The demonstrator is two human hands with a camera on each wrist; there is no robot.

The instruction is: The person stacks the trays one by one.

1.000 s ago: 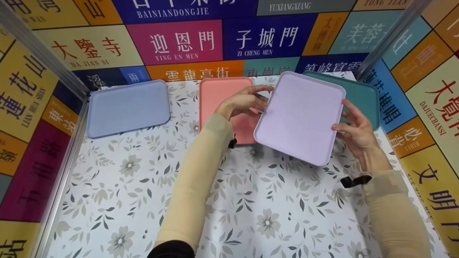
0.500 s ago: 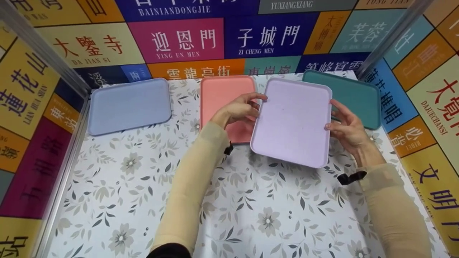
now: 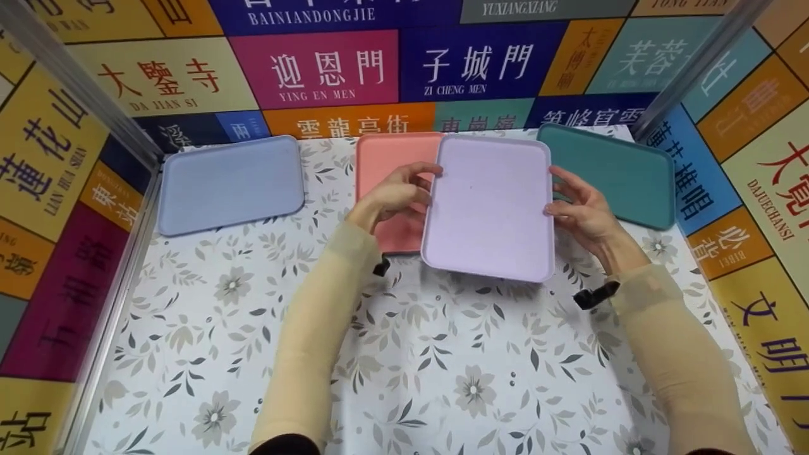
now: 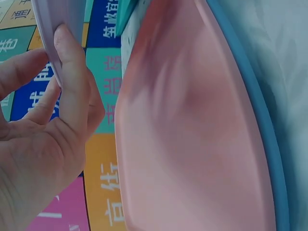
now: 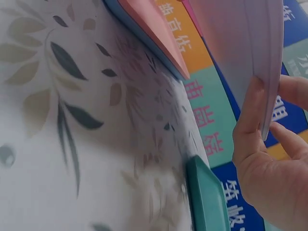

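A light purple tray [image 3: 490,208] is held up off the table between both hands. My left hand [image 3: 397,194] pinches its left edge, and in the left wrist view the fingers [image 4: 72,72] grip the rim from both sides. On the opposite edge my right hand [image 3: 584,212] pinches the rim; the right wrist view shows fingers [image 5: 250,106] on both faces. Below and left of the purple tray lies a pink tray [image 3: 395,151], partly covered from above. Under the pink tray a blue tray's edge [image 4: 262,110] shows in the left wrist view.
A light blue tray [image 3: 232,183] lies at the back left of the flower-patterned table [image 3: 253,354]. At the back right sits a green tray [image 3: 613,174], slightly turned. Walls with coloured lettered panels [image 3: 316,69] enclose the table at the back and sides.
Both hands have carried the purple tray leftward, away from the green tray and towards the pink one. It has turned straighter, and more of the green tray shows.
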